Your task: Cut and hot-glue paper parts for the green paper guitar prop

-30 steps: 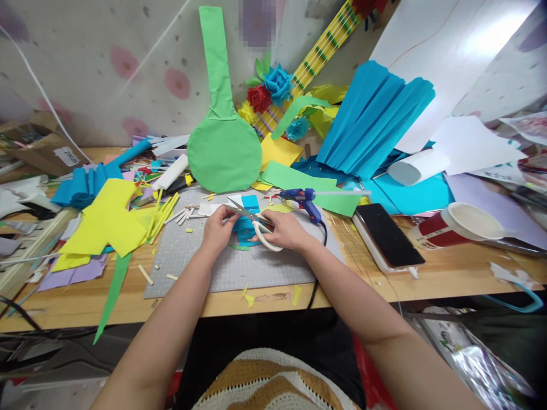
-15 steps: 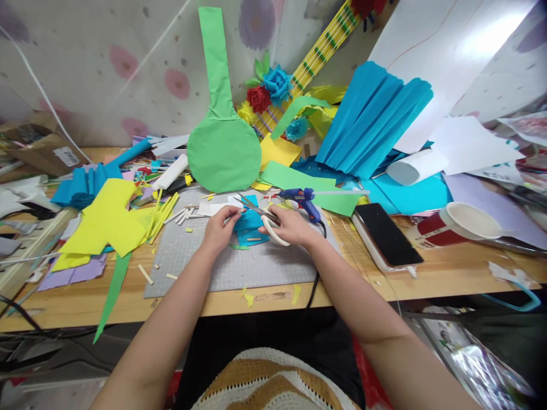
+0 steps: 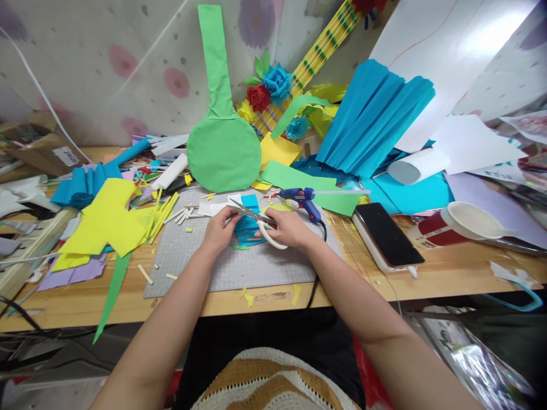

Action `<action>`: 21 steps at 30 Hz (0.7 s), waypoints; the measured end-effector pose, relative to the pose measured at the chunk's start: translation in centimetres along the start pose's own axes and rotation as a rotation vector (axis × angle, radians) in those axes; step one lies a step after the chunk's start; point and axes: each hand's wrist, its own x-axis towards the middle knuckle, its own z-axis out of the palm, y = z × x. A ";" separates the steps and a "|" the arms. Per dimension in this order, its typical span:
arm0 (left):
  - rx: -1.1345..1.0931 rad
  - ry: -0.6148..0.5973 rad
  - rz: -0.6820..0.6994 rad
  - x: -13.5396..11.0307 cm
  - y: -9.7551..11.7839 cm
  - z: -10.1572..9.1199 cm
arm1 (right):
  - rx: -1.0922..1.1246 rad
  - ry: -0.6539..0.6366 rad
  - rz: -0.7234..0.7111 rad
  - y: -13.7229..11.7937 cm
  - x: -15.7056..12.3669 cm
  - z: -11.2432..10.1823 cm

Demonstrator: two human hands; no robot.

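My right hand (image 3: 287, 226) is closed around the white handles of a pair of scissors (image 3: 273, 234). The scissor blades point left, over pieces of blue paper (image 3: 250, 225) on the grey cutting mat (image 3: 256, 273), and their tips reach close to my left hand. My left hand (image 3: 221, 229) is closed in a pinch at the left side of the blue paper. What lies between its fingertips is too small to make out. A white scrap of paper (image 3: 209, 209) lies just beyond my left fingers.
A blue glue gun (image 3: 301, 199) lies right of the mat's centre. A green paper-covered banjo shape (image 3: 224, 151) leans at the back. Right stand a phone (image 3: 388, 234) and a paper cup (image 3: 457, 225). Yellow paper (image 3: 106, 216) and scraps crowd the left.
The scissors have shifted slightly left and tilted, their blades now closer together and nearer my left fingertips. My left hand has barely moved.
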 end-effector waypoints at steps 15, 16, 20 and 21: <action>0.014 -0.027 0.022 -0.1 0.3 -0.1 | -0.032 0.057 -0.023 0.5 0.0 0.0; 0.010 -0.028 0.022 -0.1 0.3 -0.1 | -0.019 0.054 -0.024 0.6 0.0 0.0; -0.041 -0.038 0.039 -0.2 0.4 -0.1 | 0.021 0.029 -0.002 0.8 -0.1 -0.5; -0.049 -0.046 0.046 -0.2 0.4 0.0 | 0.023 0.021 0.003 0.8 -0.1 -0.6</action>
